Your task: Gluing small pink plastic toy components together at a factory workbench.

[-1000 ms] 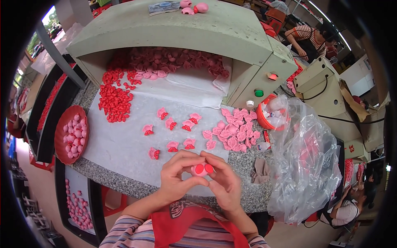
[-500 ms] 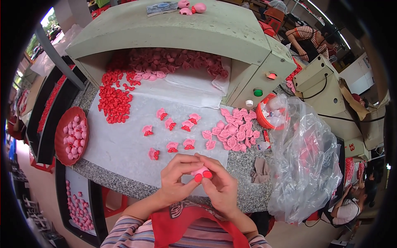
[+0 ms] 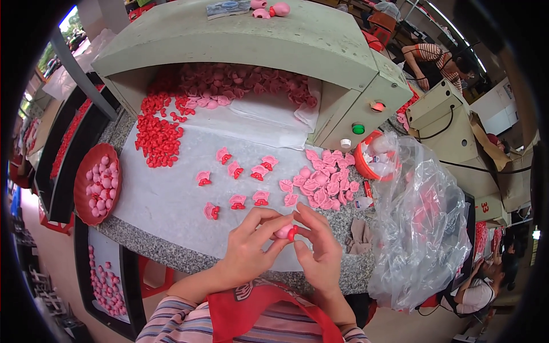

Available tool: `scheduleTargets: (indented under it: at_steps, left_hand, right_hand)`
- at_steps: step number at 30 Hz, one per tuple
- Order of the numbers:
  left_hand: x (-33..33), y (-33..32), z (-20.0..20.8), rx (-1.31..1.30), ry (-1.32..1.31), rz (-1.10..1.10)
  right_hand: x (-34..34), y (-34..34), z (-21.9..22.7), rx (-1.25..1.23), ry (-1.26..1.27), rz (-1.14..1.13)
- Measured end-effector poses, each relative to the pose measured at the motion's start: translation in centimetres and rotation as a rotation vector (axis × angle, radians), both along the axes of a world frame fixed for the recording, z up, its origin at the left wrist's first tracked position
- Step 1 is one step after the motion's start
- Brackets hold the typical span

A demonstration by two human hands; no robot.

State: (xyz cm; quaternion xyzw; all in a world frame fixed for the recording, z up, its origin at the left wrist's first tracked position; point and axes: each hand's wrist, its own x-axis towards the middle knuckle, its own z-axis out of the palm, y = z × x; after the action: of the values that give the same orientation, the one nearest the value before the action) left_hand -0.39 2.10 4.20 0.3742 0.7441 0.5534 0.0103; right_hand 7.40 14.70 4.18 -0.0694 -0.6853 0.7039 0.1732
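Note:
Between the fingertips of my left hand (image 3: 251,247) is a small round pink toy figure (image 3: 282,231) with red feet, held above the front of the white sheet (image 3: 171,217). My right hand (image 3: 321,251) is beside the figure's red end, its thumb and fingers apart. Whether a right fingertip touches the figure, I cannot tell. Farther out on the sheet lie several pink half-shells with red feet attached (image 3: 237,201). A heap of loose pink half-shells (image 3: 327,180) is right of them. Loose red feet pieces (image 3: 157,143) are piled at the far left.
A pale green metal oven-like box (image 3: 229,43) stands behind the sheet, more pink pieces inside. A red bowl (image 3: 80,186) of finished-looking pink figures is at left. At right are an orange container (image 3: 363,166), a grey cloth (image 3: 359,237) and a clear plastic bag (image 3: 420,223).
The figure has turned so its red feet point right instead of toward me. My right hand has loosened, its thumb and fingers spreading away, while my left hand keeps its grip.

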Motion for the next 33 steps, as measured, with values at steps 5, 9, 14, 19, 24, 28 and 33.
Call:
scheduleTargets:
  at_steps: [5,9,14,19,24,28,33]
  left_hand:
    - [0.2,0.1,-0.1,0.05,-0.013,0.071]
    - [0.2,-0.1,-0.8,0.103,0.034,0.057]
    - [0.2,-0.2,-1.2,0.058,0.134,0.072]
    - [0.3,0.0,-1.3,0.061,0.201,0.125]
    - [0.5,0.4,-1.5,0.084,0.244,0.173]
    - [0.4,0.5,-1.5,0.076,0.22,0.177]
    - [-0.6,-0.4,-1.9,0.101,-0.295,-0.029]
  right_hand:
    - [-0.2,-1.1,0.3,0.162,0.05,-0.035]
    - [-0.4,-1.5,0.0,0.12,0.054,-0.053]
    - [-0.4,-1.8,-0.5,-0.004,0.047,-0.046]
    - [-0.5,-2.0,-0.9,-0.088,0.065,-0.025]
    - [-0.6,-2.1,-1.1,-0.18,0.078,-0.03]
    - [-0.6,-1.7,-0.9,-0.115,0.068,-0.04]
    - [0.3,-0.3,-0.8,0.096,-0.024,-0.091]
